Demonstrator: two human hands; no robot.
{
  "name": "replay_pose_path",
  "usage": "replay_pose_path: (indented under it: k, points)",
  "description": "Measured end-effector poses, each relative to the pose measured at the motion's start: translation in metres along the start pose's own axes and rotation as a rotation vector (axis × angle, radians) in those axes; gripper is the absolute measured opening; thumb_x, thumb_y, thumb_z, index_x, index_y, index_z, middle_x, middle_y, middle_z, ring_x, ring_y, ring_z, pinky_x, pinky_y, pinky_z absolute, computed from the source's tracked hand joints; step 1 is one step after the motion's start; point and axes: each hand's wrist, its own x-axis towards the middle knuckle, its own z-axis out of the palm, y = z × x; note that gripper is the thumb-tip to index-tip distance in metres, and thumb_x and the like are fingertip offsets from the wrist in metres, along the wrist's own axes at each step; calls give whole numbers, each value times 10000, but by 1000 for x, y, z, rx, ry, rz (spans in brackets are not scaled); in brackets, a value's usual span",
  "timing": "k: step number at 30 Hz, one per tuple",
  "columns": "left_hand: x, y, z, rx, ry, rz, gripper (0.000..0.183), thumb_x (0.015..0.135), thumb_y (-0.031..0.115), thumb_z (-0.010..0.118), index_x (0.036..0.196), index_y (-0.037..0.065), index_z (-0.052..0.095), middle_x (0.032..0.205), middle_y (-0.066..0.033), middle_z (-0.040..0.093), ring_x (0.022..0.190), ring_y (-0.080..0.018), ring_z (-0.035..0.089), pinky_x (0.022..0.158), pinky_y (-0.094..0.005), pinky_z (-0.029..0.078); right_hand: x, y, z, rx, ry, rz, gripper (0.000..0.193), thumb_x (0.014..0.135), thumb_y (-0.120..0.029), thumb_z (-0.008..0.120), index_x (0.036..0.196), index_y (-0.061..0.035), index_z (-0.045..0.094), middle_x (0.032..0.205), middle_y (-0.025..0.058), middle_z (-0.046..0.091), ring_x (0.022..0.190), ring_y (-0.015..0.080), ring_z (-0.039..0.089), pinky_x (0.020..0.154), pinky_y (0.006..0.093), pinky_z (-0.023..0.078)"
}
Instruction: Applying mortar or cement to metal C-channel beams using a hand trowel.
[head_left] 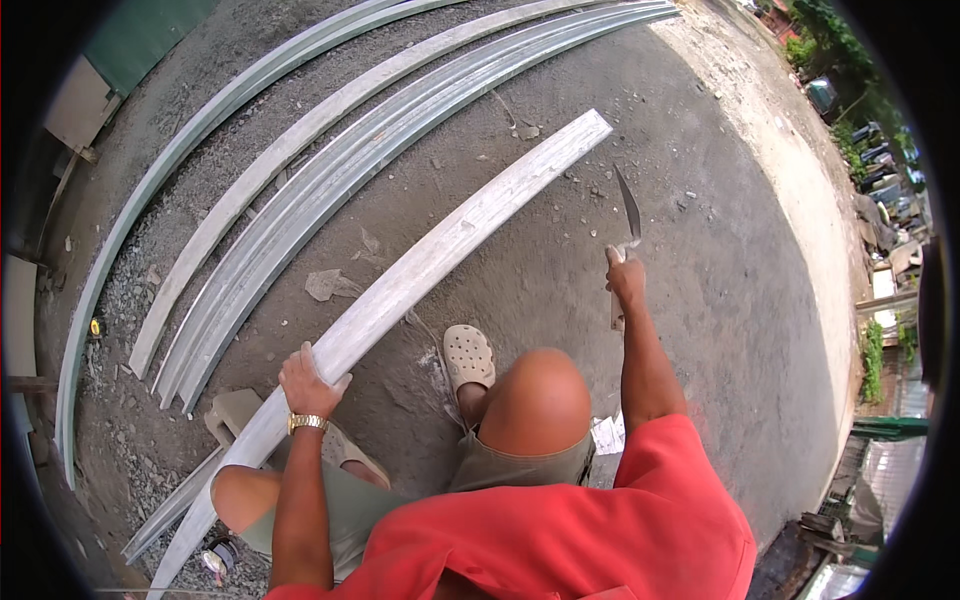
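Note:
A long whitish beam (440, 255) slants across the middle, from the lower left up toward the far right. My left hand (310, 383), with a metal-banded watch (307, 422) on its wrist, is closed over the beam's edges near my knee. Off to the right, apart from the beam, my right hand (626, 280) grips a trowel (628, 203). Its narrow pointed blade is edge-on and aims away from me, past the beam's far end. Part of the handle shows below my fist.
Several long metal channels (330, 175) and a pale bar (250, 180) lie on the ground to the left. A concrete block (232, 412) sits beside the beam. White paper (608, 435) lies by my right knee. A round can-like object (218, 556) is at lower left.

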Motion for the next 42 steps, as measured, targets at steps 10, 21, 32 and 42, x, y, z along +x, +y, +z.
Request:
replay_pose_path:
  k: [10, 21, 32, 42]
  points:
    - [-43, 26, -21, 160, -217, -135, 1134, 652, 418, 794, 1491, 55, 124, 1548, -194, 97, 1418, -409, 117, 1113, -563, 189, -268, 205, -7, -82, -109, -9, 427, 862, -329, 606, 958, 86, 628, 811, 233, 656, 765, 315, 632, 718, 413, 475]
    - [-36, -71, -106, -192, -827, 27, 981, 674, 493, 744, 1426, 13, 338, 1403, -232, 425, 1292, -328, 433, 1076, -367, 343, -263, 10, -130, 986, 3, 178, 332, 920, -402, 543, 980, -76, 528, 644, 36, 523, 482, 138, 521, 408, 283, 421]
    - [-56, -119, -163, 33, -612, -252, 903, 677, 464, 768, 1374, 12, 413, 1250, -229, 571, 1208, -343, 516, 1009, -403, 402, -255, -76, -61, 703, -211, -40, 330, 926, -354, 542, 971, -29, 574, 617, 55, 559, 432, 128, 512, 390, 261, 398]
    - [-40, -129, -109, -164, -647, -109, 895, 690, 398, 760, 1400, 12, 375, 1308, -253, 511, 1208, -365, 505, 1026, -389, 398, -228, -42, -70, 993, -313, 172, 346, 923, -365, 558, 924, -19, 547, 632, 48, 555, 457, 134, 530, 390, 246, 424]
